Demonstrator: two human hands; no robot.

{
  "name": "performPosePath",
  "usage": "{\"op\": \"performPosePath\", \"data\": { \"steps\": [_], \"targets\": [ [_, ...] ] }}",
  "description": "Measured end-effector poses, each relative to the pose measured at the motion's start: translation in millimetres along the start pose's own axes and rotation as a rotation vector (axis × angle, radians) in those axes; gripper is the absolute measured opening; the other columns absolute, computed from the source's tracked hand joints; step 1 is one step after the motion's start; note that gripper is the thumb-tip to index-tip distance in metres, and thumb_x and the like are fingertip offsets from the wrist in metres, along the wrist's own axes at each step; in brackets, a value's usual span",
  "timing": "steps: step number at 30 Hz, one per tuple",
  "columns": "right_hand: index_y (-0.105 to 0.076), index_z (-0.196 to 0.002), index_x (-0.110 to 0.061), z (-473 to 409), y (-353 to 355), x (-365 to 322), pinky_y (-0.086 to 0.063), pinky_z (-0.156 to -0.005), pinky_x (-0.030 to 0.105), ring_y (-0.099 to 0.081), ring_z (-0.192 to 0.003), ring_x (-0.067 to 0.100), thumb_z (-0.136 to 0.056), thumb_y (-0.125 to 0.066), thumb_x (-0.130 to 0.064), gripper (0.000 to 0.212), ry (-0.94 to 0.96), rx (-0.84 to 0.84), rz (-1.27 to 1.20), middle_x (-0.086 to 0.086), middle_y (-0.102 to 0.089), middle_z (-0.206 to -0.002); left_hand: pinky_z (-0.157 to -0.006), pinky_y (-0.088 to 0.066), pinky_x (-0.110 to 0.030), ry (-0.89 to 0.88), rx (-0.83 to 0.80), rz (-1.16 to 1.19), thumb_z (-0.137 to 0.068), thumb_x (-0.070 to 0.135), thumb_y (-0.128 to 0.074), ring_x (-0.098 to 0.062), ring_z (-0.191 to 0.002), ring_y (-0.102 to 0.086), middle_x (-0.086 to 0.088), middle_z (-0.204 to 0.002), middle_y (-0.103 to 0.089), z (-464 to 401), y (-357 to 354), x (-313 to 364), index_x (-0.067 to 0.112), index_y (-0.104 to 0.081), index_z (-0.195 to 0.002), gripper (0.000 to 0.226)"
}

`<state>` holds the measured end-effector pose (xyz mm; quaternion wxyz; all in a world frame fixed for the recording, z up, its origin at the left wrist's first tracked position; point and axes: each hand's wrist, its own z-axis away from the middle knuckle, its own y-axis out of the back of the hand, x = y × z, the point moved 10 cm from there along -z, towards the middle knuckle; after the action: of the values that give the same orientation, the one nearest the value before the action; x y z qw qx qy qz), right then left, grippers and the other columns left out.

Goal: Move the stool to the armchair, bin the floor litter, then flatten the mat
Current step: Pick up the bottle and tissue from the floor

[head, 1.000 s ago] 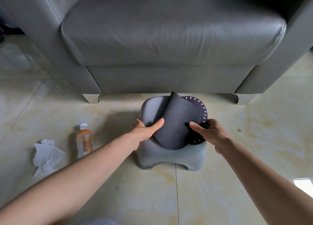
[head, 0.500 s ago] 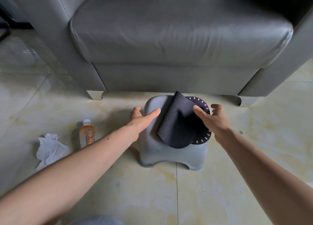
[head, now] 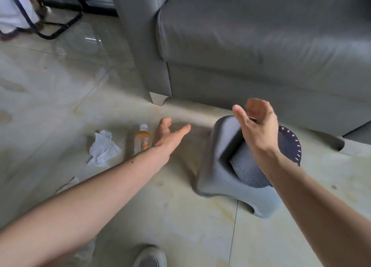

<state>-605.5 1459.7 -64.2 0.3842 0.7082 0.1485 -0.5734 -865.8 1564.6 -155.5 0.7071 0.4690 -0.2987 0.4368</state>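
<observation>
The grey plastic stool [head: 216, 166] stands on the floor just in front of the grey armchair [head: 261, 45]. A dark round mat [head: 289, 144] lies on the stool's top, folded over on itself. My right hand [head: 259, 126] hovers open above the mat, not holding it. My left hand [head: 170, 136] is open over the floor, left of the stool and just right of a small bottle [head: 142, 139] of orange drink lying on the tiles. A crumpled white tissue [head: 103, 148] lies left of the bottle.
More white paper scraps lie near my left forearm [head: 68, 184] and at the lower edge [head: 88, 250]. A black metal frame [head: 50, 23] with a white bag stands at the far left. My shoe [head: 150, 256] shows at the bottom. The floor is glossy tile.
Both hands have let go of the stool and mat. My left hand has swung left toward the bottle; my right hand has lifted. The view has turned left, showing the black frame.
</observation>
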Motion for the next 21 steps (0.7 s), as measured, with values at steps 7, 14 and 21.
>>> {"op": "performPosePath", "data": {
  "steps": [7,14,21],
  "targets": [
    [-0.059,-0.124,-0.018,23.0,-103.1,-26.7,-0.043,-0.070,0.007,-0.063,-0.087,0.001,-0.084,-0.071,-0.046,0.051,0.089,-0.212,-0.054,-0.008,-0.062,-0.115,-0.104,-0.039,-0.028,0.068,0.139,0.063,-0.077,0.042,-0.076,-0.020,-0.126,-0.050,0.000,-0.146,-0.045,-8.6,88.6,-40.4,0.023,-0.038,-0.143,0.078],
    [-0.059,-0.120,-0.014,58.1,-200.2,-28.0,-0.045,-0.077,0.019,-0.061,-0.076,0.002,-0.083,-0.073,-0.044,0.049,0.085,-0.415,-0.008,-0.005,-0.062,-0.108,-0.077,-0.050,-0.019,0.186,0.394,0.039,-0.073,0.044,-0.077,-0.010,-0.091,-0.059,0.018,-0.101,-0.062,6.6,204.2,-109.6,0.037,-0.060,-0.104,0.036],
    [-0.058,-0.123,-0.014,99.7,-269.3,-16.5,-0.045,-0.079,0.024,-0.061,-0.080,0.009,-0.084,-0.073,-0.041,0.050,0.077,-0.602,0.049,-0.005,-0.061,-0.105,-0.089,-0.036,-0.023,0.265,0.536,0.034,-0.074,0.041,-0.079,-0.019,-0.115,-0.053,-0.002,-0.133,-0.053,30.4,270.6,-189.9,0.016,-0.047,-0.136,0.075]
  ]
}}
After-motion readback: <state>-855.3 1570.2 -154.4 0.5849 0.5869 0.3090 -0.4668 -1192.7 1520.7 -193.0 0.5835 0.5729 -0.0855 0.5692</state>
